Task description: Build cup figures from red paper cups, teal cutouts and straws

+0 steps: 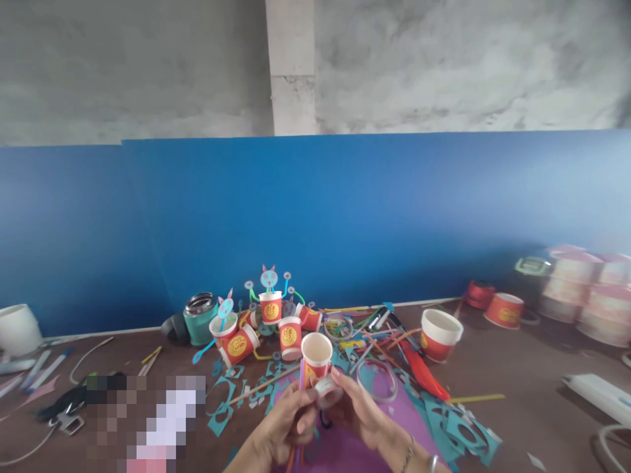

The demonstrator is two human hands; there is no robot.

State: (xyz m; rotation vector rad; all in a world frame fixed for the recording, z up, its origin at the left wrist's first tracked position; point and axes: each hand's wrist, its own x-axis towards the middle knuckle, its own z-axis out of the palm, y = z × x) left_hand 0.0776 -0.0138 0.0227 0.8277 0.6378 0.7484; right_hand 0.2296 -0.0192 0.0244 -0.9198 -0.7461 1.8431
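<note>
A roll of clear tape [328, 392] is between my two hands. My right hand [362, 410] grips it from the right, fingers over its top and far side. My left hand [290, 420] is closed, its thumb tip against the roll's left side. Thin purple and orange sticks [302, 376], straws or pipe cleaners, run through the left hand and stick out above and below it. Just beyond the tape is a red and white paper cup [317, 349], mouth tilted towards me; its lower part is hidden. Purple paper [345, 453] lies beneath my hands.
Cup figures with blue paper faces [269, 278] and several paper cups [290, 338] crowd the back. Teal paper scraps [458, 430], red-handled scissors or a similar tool [424, 371] and a larger paper cup [440, 335] lie right. A teal flask [201, 320] stands before the blue partition [345, 217].
</note>
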